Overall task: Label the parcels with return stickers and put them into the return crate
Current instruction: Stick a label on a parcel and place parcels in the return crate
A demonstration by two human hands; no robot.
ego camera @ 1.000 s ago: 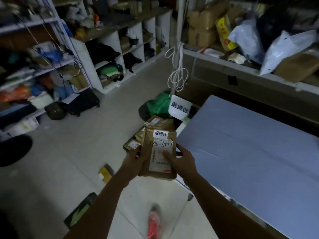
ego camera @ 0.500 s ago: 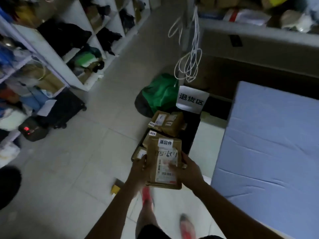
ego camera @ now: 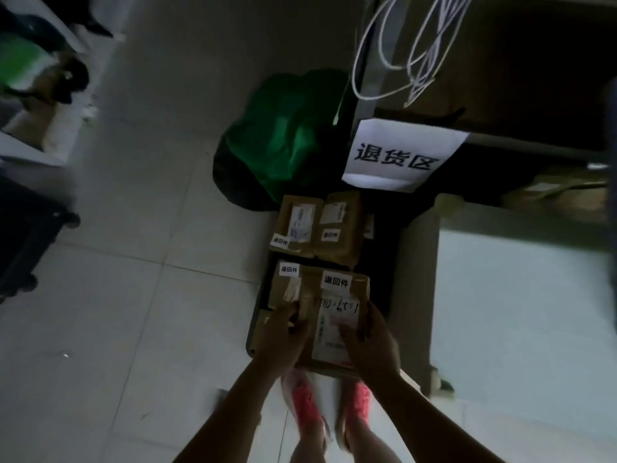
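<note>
Stickered cardboard parcel [ego camera: 330,312] gripped at side edges by left hand [ego camera: 283,335] and right hand [ego camera: 371,342] above crate [ego camera: 251,342]; judged light, stiff, edge-held.

Left hand [ego camera: 283,335], right hand [ego camera: 370,342] gripping (seemingly).

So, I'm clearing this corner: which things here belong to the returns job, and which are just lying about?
Job: brown cardboard parcel with white return sticker, held by left hand and right hand; black return crate; stickered brown parcels inside it.
Lying about: green bag; white cable loops; black wheeled suitcase.
</note>
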